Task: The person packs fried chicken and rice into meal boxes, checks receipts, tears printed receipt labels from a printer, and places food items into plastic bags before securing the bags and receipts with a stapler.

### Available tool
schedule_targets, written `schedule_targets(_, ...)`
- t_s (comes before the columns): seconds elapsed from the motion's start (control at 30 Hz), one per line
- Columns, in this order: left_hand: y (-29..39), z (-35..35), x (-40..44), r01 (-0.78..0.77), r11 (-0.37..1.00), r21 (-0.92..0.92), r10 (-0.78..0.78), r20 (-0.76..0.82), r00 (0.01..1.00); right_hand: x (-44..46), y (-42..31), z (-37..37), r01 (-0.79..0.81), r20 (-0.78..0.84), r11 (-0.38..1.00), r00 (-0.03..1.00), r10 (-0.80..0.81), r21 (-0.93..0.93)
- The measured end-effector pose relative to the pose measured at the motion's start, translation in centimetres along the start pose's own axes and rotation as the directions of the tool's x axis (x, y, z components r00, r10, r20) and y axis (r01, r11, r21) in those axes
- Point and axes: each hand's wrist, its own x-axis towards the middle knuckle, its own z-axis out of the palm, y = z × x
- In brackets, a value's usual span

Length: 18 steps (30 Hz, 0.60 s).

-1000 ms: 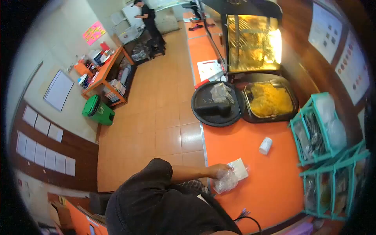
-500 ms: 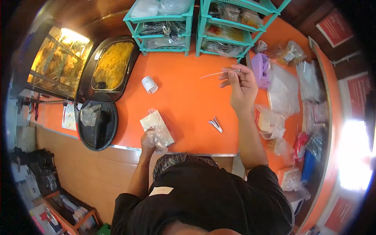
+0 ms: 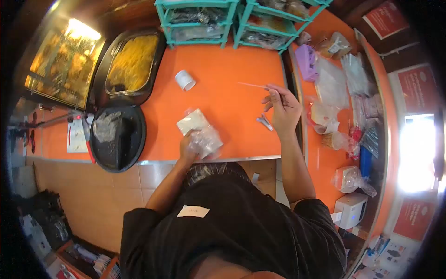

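Observation:
My left hand is closed on the gathered end of a clear plastic bag with a pale, flat block of papers inside, near the front edge of the orange counter. Raised over the counter's right part, my right hand pinches a thin pale strip that points left. Just left of my right wrist lies a small stapler-like tool. A white roll rests farther back.
At the left are a glowing display case, a tray of yellow food and a black round pan. Teal racks stand at the back. A purple dispenser and a white device are on the right.
The head view has swung right since the earliest frame, bringing my right hand with the strip into sight. Since the later one, the view has shifted slightly; both grips look the same.

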Motion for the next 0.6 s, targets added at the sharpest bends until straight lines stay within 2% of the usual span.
schedule_targets(0.1, 2.3, 1.8, -0.7, -0.173, 0.908, 0.381, 0.161, 0.065, 0.985, -3.6, 6.1, 1.2, -0.171, -0.043, 0.985, 0.984, 0.171, -0.017)
schedule_targets(0.2, 2.3, 2.7, -0.8, -0.234, 0.918, 0.321, 0.228, 0.057, 0.972, -9.0, 12.6, 3.6, -0.396, -0.053, 0.916, 0.915, 0.4, 0.067)
schedule_targets(0.23, 1.0, 2.2, -0.1, -0.207, 0.927, 0.314, 0.206, 0.035, 0.978, -10.8, 13.9, 5.1, -0.477, -0.043, 0.871, 0.874, 0.484, 0.115)
schedule_targets(0.27, -1.5, 1.2, 0.7, -0.18, 0.935, 0.304, 0.184, 0.015, 0.983, -12.0, 15.3, 6.6, -0.482, -0.064, 0.865, 0.867, 0.493, 0.136)
schedule_targets(0.33, -1.7, 0.6, 0.6, -0.221, 0.886, 0.407, 0.212, 0.068, 0.975, -13.9, 17.7, 8.8, -0.486, -0.108, 0.856, 0.855, 0.507, 0.176)
schedule_targets(0.37, -1.4, 0.5, 0.6, -0.243, 0.856, 0.455, 0.225, 0.095, 0.97, -14.4, 18.3, 9.2, -0.404, -0.071, 0.909, 0.909, 0.412, 0.101)
schedule_targets(0.4, -1.2, 0.7, 0.7, -0.201, 0.897, 0.394, 0.185, 0.078, 0.98, -14.9, 19.0, 9.5, -0.311, -0.025, 0.95, 0.95, 0.312, 0.03)
schedule_targets(0.43, -0.9, 0.5, 0.5, -0.226, 0.859, 0.46, 0.197, 0.112, 0.974, -15.5, 19.7, 10.0, -0.212, 0.03, 0.977, 0.977, 0.213, -0.032)
schedule_targets(0.47, -0.2, 0.6, 0.3, -0.253, 0.815, 0.521, 0.208, 0.145, 0.967, -15.6, 19.1, 10.1, -0.18, 0.06, 0.975, 0.98, 0.189, -0.126)
schedule_targets(0.53, 4.3, 1.9, -0.4, -0.421, 0.446, 0.79, 0.269, 0.33, 0.905, -14.6, 16.9, 9.4, -0.095, 0.142, 0.951, 0.98, 0.142, -0.294)
schedule_targets(0.57, 6.6, 2.7, -0.6, -0.492, 0.354, 0.796, 0.341, 0.38, 0.86, -14.6, 18.9, 9.0, -0.196, 0.155, 0.94, 0.957, 0.245, -0.279)
schedule_targets(0.6, 7.9, 3.2, -0.8, -0.547, 0.253, 0.798, 0.398, 0.43, 0.811, -14.7, 20.5, 8.8, -0.282, 0.176, 0.946, 0.935, 0.309, -0.163)
